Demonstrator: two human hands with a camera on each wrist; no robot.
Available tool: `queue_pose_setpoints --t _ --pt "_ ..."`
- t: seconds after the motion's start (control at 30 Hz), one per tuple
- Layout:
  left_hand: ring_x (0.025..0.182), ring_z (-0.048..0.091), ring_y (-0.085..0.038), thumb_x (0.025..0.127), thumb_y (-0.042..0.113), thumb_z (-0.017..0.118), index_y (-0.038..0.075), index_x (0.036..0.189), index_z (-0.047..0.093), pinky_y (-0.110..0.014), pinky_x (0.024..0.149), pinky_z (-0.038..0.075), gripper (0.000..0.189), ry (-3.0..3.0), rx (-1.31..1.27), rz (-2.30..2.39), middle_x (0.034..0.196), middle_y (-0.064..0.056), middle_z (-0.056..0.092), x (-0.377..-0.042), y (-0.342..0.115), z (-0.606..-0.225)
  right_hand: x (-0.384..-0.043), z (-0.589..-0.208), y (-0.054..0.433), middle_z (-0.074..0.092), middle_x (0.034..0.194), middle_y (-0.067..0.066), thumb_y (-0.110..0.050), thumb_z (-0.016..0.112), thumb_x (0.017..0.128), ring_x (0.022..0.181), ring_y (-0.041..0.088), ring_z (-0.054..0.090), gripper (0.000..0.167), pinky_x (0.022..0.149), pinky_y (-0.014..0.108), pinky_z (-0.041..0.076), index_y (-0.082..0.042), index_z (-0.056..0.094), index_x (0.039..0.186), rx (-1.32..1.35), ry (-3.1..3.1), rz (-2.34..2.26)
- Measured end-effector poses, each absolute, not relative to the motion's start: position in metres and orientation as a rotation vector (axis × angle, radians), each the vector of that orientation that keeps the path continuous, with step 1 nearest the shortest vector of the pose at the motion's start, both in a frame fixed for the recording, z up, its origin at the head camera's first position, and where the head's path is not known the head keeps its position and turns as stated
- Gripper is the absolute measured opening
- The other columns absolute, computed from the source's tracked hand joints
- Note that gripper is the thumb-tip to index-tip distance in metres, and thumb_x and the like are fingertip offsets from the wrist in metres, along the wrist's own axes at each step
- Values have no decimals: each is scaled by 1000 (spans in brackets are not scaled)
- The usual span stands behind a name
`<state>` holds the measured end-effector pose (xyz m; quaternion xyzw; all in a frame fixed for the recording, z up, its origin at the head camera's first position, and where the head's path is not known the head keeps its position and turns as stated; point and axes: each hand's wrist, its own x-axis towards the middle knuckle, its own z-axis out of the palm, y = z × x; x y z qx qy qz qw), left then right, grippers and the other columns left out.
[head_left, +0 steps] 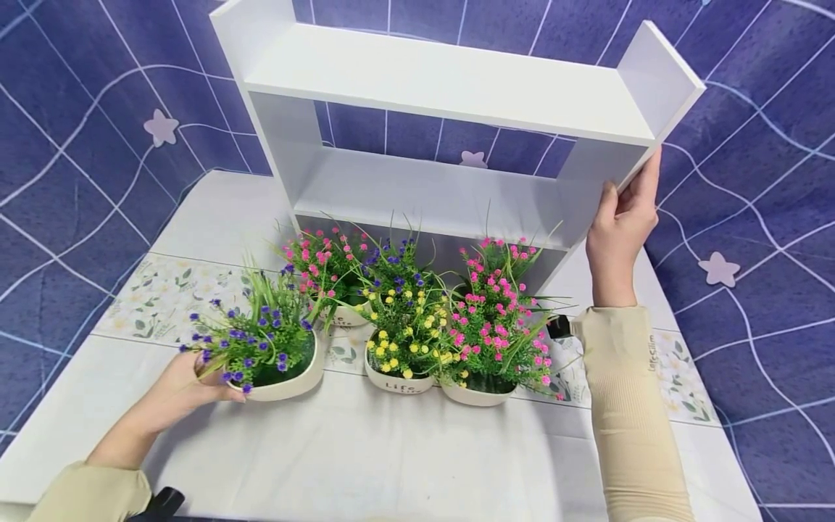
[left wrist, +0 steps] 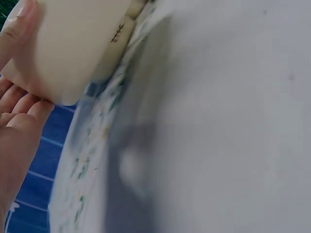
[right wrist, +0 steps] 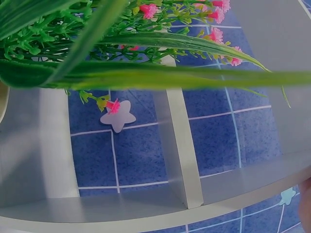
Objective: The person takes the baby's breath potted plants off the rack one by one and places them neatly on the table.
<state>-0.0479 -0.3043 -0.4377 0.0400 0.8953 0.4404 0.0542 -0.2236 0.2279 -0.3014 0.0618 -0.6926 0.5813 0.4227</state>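
Observation:
My left hand (head_left: pixel 171 395) holds a cream oval flowerpot (head_left: pixel 282 390) of artificial purple flowers and green grass at its left end. In the left wrist view, the thumb lies on the side of the pot (left wrist: pixel 73 48) and the fingers curl under its base, with a shadow on the cloth beside it. My right hand (head_left: pixel 622 228) grips the right side panel of a white shelf unit (head_left: pixel 450 76), thumb on the inner face and fingers on the outer. In the right wrist view, only a bit of that hand (right wrist: pixel 305 206) shows at the right edge.
Before the shelf stand a pot of yellow flowers (head_left: pixel 399 383), a pot of pink flowers (head_left: pixel 479 396) and, further back, another pink one (head_left: pixel 346 316). Purple flowers (head_left: pixel 391 262) rise behind the yellow. A white tablecloth (head_left: pixel 365 457) covers the table; a blue star-patterned backdrop (head_left: pixel 85 145) surrounds it.

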Motion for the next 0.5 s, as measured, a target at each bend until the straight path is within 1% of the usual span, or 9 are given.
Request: queue_pose_setpoints --t 0.03,0.07,0.1,0.13,0.23,0.33,0.37,0.43,0.5 --pt "50 32 -1 69 12 83 0 60 31 -25 52 35 54 2716 116 1312 54 16 25 -49 -302 -439 -223 -301 228 58 139 8 15 41 90 120 19 61 64 101 28 49 -6 33 150 149 -1728 1473" --pt "50 31 -1 69 13 83 -3 61 31 -25 52 35 54 2706 123 1301 54 15 25 -50 -299 -440 -223 -302 228 58 139 8 15 41 90 120 18 61 64 102 28 48 -6 33 150 150 -1729 1471" --pt "52 34 -2 69 12 83 -4 62 37 -25 54 37 48 2698 148 1304 56 14 27 -51 -297 -442 -223 -302 228 58 139 8 15 41 90 120 19 61 64 102 28 48 -5 32 150 156 -1734 1454" --pt "51 32 -3 69 11 83 -5 62 33 -26 53 36 52 2678 157 1321 56 14 25 -52 -294 -443 -223 -302 228 58 139 8 15 41 90 120 18 61 64 102 28 48 -5 32 150 155 -1737 1450" --pt "52 34 -3 70 9 82 -4 65 33 -25 54 37 50 2614 181 1369 58 14 27 -52 -288 -445 -223 -302 229 57 139 7 15 41 90 121 17 60 64 102 28 48 -5 32 150 151 -1742 1444" --pt "50 31 0 71 8 81 0 66 34 -26 51 35 47 2567 233 1410 58 15 25 -52 -282 -448 -224 -302 229 57 140 7 15 41 91 122 17 60 63 103 28 48 -5 32 150 147 -1745 1438" --pt "52 32 0 71 6 80 2 69 41 -25 53 36 39 2557 275 1432 59 16 27 -52 -281 -448 -224 -302 229 57 140 7 15 41 91 122 18 60 63 103 28 48 -4 32 150 146 -1744 1439" --pt "59 46 3 72 1 78 8 85 57 -22 59 44 26 2488 378 1522 65 20 44 -52 -279 -449 -224 -302 227 56 140 8 15 41 91 122 20 59 63 103 30 47 -3 31 150 148 -1741 1438" --pt "71 59 2 72 -5 75 18 108 61 -19 68 51 45 2382 481 1617 81 21 60 -51 -277 -448 -223 -300 225 55 141 8 15 41 91 123 21 59 63 104 31 47 -3 31 151 135 -1743 1457"
